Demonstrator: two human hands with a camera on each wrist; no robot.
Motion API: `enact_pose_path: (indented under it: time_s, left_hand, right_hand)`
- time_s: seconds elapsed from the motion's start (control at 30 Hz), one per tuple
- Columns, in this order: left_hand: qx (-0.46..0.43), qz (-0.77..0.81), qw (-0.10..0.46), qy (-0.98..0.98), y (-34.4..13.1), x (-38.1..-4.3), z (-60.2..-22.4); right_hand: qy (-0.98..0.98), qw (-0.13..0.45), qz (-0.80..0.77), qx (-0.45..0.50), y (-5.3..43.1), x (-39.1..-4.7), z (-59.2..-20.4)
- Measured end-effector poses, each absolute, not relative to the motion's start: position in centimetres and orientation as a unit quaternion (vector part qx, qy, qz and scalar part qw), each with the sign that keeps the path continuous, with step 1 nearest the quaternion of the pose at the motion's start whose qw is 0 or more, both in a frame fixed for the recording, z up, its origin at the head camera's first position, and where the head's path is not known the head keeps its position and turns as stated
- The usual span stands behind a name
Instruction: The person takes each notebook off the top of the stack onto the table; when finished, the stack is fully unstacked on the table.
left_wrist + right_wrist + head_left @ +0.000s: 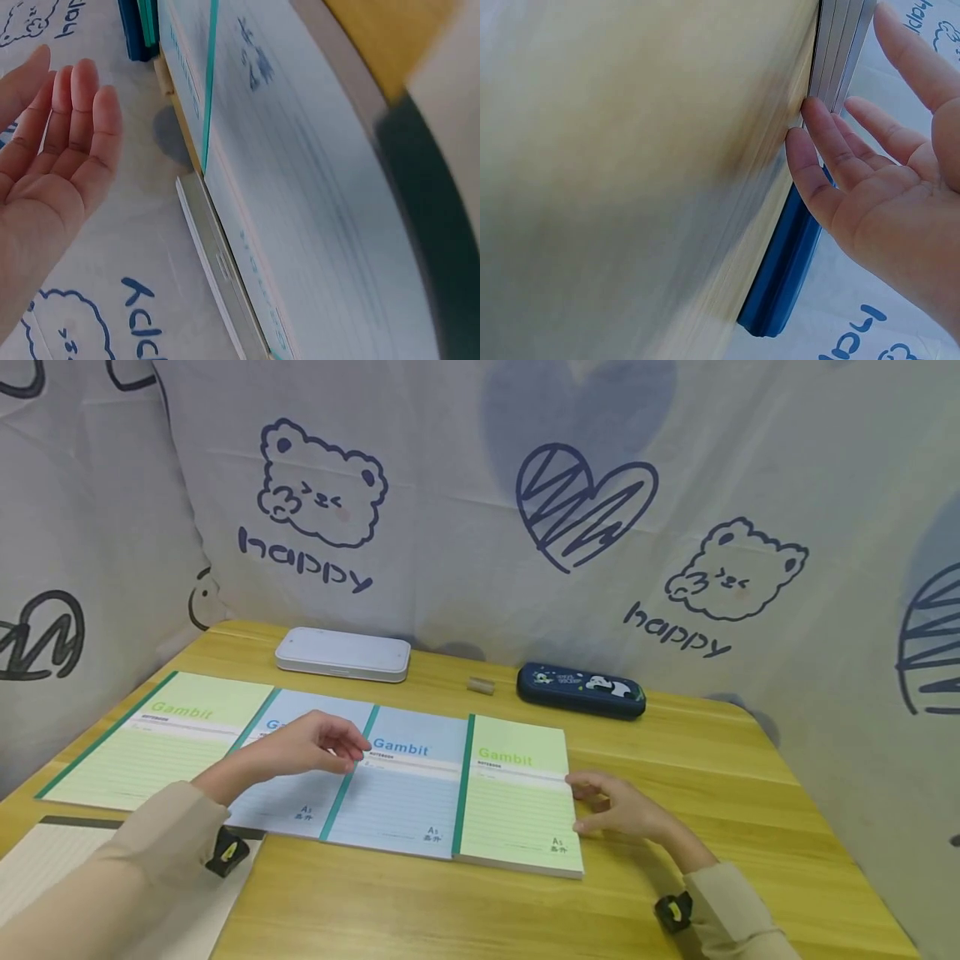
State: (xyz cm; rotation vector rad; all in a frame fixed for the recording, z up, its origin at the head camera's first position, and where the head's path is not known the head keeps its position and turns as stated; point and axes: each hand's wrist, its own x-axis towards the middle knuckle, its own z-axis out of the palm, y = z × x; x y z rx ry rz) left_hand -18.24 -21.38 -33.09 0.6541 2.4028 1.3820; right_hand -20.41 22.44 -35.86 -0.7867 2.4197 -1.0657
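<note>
A row of "Gambit" notebooks lies on the wooden table: a green notebook (517, 818) at the right, a blue notebook (405, 793) beside it, another blue notebook (288, 789), and a green notebook (172, 752) at far left. My right hand (618, 808) is at the rightmost notebook's right edge, its fingertips (817, 120) against or very near the side. That side shows several layers in the right wrist view. Above the two blue notebooks my left hand (311, 745) hovers, fingers loosely bent, holding nothing; its palm (41, 206) appears empty in the left wrist view.
An open lined notebook (52, 868) lies at the front left under my left forearm. Along the back of the table (690, 752) are a white case (341, 653), a small tan block (481, 686) and a dark blue panda pencil case (581, 692). A printed curtain (450, 527) hangs behind.
</note>
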Motion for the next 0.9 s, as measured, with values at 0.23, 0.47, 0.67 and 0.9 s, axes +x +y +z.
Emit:
enact_pose_path:
  time_s: [0.23,0.47,0.67,0.9]
  left_hand:
    - [0.233,0.484,0.14,0.832,-19.0,-18.8,-33.2]
    - [0.24,0.479,0.137,0.833,-16.7,-19.6,-33.3]
    - [0.241,0.481,0.138,0.832,-14.8,-20.1,-33.4]
    - [0.237,0.472,0.139,0.838,-12.9,-20.3,-33.5]
  right_hand:
    - [0.862,0.188,-0.378,-0.281,22.5,-20.3,-35.7]
    - [0.863,0.188,-0.374,-0.282,22.6,-20.5,-35.8]
    - [0.864,0.187,-0.374,-0.282,22.7,-20.5,-36.0]
    - [0.863,0.189,-0.375,-0.283,22.7,-20.6,-36.2]
